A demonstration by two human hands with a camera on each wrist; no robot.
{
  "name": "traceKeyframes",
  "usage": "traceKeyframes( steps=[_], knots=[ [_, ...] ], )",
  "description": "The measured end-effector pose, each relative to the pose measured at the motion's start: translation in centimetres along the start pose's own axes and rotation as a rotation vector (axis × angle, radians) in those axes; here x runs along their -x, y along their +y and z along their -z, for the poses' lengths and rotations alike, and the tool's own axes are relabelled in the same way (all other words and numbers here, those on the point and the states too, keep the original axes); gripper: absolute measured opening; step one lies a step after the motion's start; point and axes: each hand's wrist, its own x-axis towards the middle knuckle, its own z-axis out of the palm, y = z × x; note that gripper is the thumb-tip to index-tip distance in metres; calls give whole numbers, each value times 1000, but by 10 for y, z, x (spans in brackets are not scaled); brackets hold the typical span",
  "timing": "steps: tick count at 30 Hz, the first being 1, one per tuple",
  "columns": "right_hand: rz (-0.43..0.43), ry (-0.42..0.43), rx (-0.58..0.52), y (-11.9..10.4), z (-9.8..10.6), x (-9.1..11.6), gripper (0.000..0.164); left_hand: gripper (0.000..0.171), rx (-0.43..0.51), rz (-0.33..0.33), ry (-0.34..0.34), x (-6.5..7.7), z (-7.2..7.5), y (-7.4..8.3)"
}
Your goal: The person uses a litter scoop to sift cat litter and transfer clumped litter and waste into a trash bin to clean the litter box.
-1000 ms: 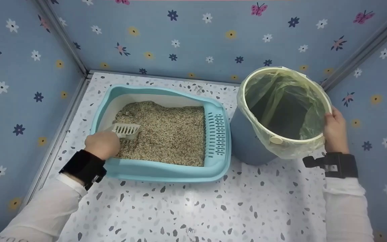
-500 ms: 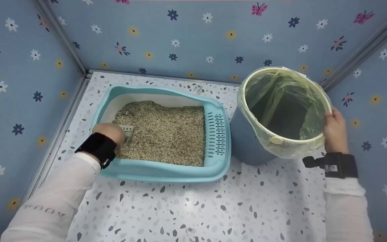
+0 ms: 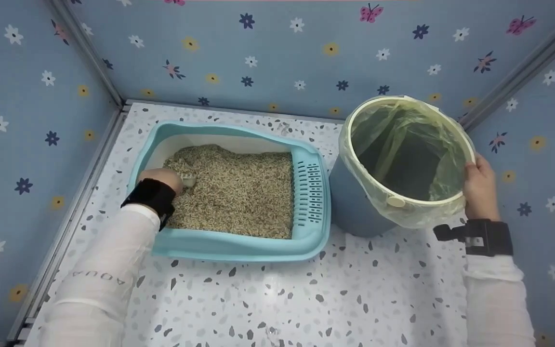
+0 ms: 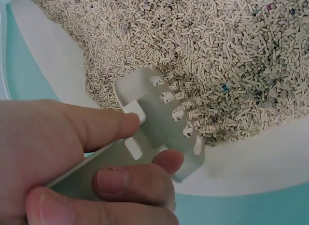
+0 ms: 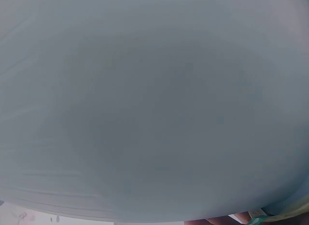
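Observation:
My left hand (image 3: pixel 163 179) grips the handle of a pale slotted litter scoop (image 4: pixel 169 123), its fingers curled round it in the left wrist view. The scoop's front edge dips into the tan pellet litter (image 3: pixel 244 193) near the left end of the blue litter box (image 3: pixel 239 248). In the head view the hand hides most of the scoop. At the right, my right hand (image 3: pixel 481 190) holds the rim of a blue-grey trash can (image 3: pixel 359 202), thumb over the edge. A translucent yellow bag (image 3: pixel 415 218) lines the can and folds over its rim.
The litter box has a slotted step (image 3: pixel 312 193) on its right side, close beside the can. Flowered blue panels (image 3: pixel 277 58) enclose the speckled white floor (image 3: pixel 277 299) at the back and both sides. The can's grey side (image 5: pixel 159 114) fills the right wrist view.
My left hand has moved rightward and away from me over the box, and the scoop has gone from above the litter down into it. The right hand and the can keep their place.

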Motion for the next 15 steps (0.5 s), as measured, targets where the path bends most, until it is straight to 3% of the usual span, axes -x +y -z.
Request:
traceKeyframes(
  steps=[8, 15],
  knots=[
    [8, 9, 13, 0, -2, -1, 50, 27, 55, 2, 17, -14, -7, -2],
    [-17, 22, 0, 0, -1, -1, 50, 33, 10, -8, 118, -23, -9, 1]
  ],
)
